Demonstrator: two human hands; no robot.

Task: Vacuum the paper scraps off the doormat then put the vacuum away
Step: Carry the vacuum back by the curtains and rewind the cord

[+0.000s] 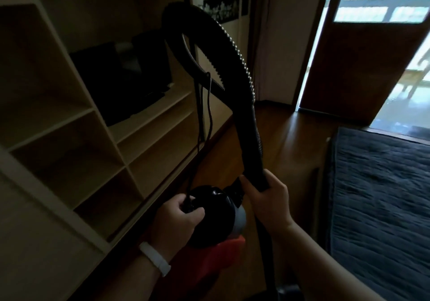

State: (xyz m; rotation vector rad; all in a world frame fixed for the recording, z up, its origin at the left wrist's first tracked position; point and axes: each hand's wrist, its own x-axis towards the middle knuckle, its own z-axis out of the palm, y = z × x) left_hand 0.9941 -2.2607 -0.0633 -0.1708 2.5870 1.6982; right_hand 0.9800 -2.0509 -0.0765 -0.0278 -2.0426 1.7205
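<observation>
While you've got the vacuum (214, 214) lifted up near the shelving unit (76, 119) on the left, your left hand (178, 221) is wrapped round the cord (204, 123) right on top of its black body, and your right hand (267, 198) is closed on the dark tube end of the hose (237, 51), which loops high above. Over on the right, the doormat (381, 196) lies on the wood floor (286, 133) by the open door (363, 63); can't spot scraps in this murk.

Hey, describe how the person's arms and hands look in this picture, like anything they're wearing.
Both forearms are bare, with no sleeves in view, and neither the left hand nor the right hand wears a glove. The left wrist carries a slim white band, like a fitness tracker strap. No rings or other markings can be made out in the dim light.
</observation>
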